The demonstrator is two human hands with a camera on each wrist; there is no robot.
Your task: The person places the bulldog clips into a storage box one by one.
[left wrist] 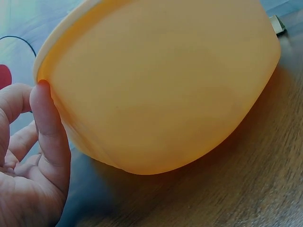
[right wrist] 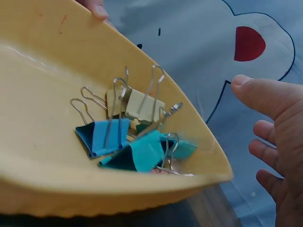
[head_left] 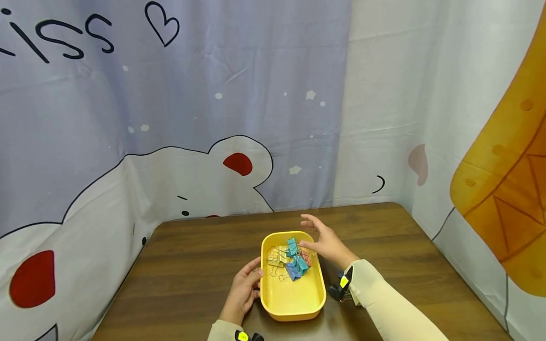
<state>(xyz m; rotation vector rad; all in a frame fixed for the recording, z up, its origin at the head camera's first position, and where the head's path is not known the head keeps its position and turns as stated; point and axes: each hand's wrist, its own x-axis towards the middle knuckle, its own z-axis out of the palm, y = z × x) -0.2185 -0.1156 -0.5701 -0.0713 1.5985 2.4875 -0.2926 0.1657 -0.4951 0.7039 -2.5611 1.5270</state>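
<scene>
A yellow plastic bin stands on the brown table with several binder clips heaped toward its far end. The heap includes teal clips, a blue clip, pale yellow clips and a red clip. My left hand holds the bin's left side, fingertips at the rim. Above the far right part of the bin, my right hand is spread with nothing in its fingers. One clip beside the heap looks blurred in the right wrist view.
Another clip lies on the table outside the bin, partly hidden by my right wrist in the head view. A printed curtain hangs behind the wooden table. A thin cable runs down at the right.
</scene>
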